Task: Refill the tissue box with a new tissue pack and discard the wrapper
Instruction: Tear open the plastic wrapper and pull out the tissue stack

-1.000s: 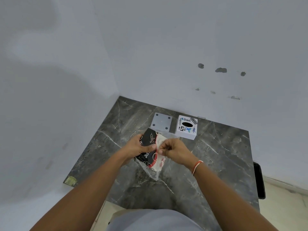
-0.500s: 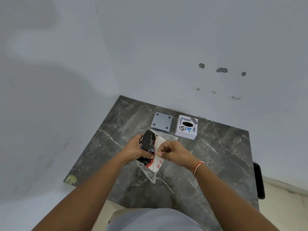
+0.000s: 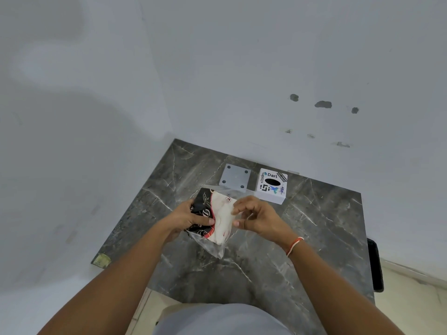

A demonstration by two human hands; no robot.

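The tissue pack (image 3: 221, 220), black, white and red in a clear plastic wrapper (image 3: 212, 249), is held above the middle of the dark marble table (image 3: 314, 226). My left hand (image 3: 187, 218) grips its black left side. My right hand (image 3: 258, 216) pinches the clear wrapper at the pack's right edge with thumb and fingertips. The white tissue box (image 3: 272, 186) with stickers and a dark oval slot stands at the back of the table. Its grey square base plate (image 3: 235, 177) lies just left of it.
White walls meet in a corner behind the table. A small yellowish sticker (image 3: 101, 260) marks the table's front left corner. A black object (image 3: 375, 264) hangs off the right edge, with pale floor beyond it.
The pack has been tilted and lifted slightly. My right hand has drawn away to the right, pulling the clear wrapper off the pack's side.
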